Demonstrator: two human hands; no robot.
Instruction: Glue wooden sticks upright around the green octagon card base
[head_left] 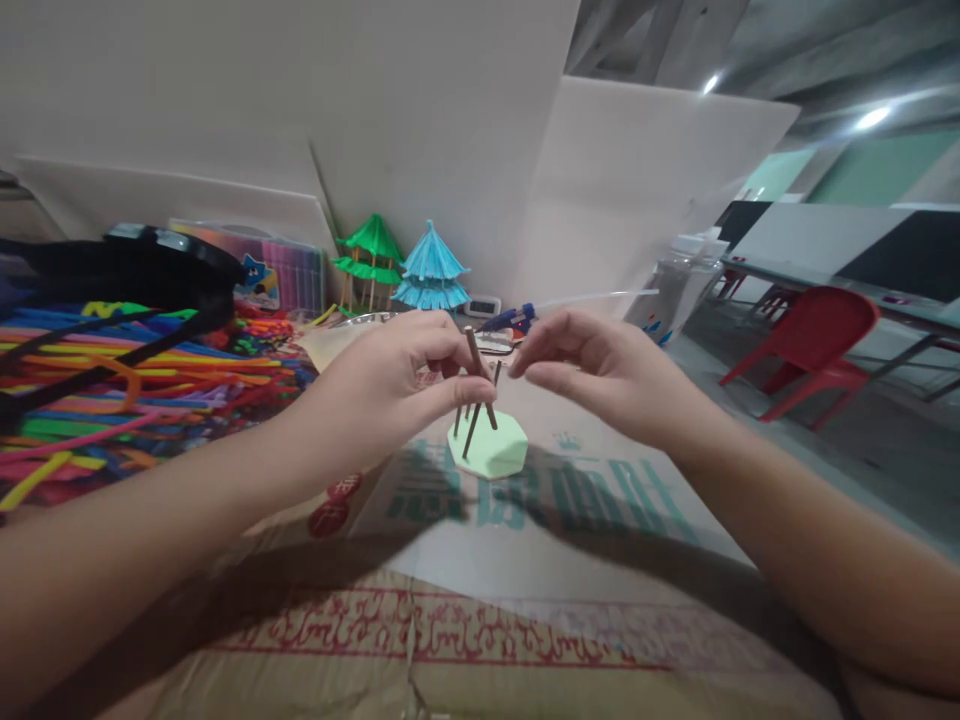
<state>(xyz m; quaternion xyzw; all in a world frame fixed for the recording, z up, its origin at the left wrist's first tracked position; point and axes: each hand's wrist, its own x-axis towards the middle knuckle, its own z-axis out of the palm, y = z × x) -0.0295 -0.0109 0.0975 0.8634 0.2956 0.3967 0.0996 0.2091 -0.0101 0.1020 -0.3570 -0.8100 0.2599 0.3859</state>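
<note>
My left hand (420, 370) pinches a thin dark brown stick (475, 352) between thumb and fingertips. The stick leans over a pale green octagonal base (501, 446) lying in front of me. Several other brown sticks (472, 435) stand on the base, some slanted and partly hidden behind my left fingers. To the right of the sticks, my right hand (600, 370) hovers with curved fingers, thumb and fingertips apart, and I see nothing in it.
A heap of colourful pipe cleaners (142, 390) fills the left side, beneath a black strap-like object (172, 265). Behind are a green paper pavilion (373, 240), a blue one (430, 265), a marker set (292, 270), a blue glue gun (514, 318) and a clear container (679, 275).
</note>
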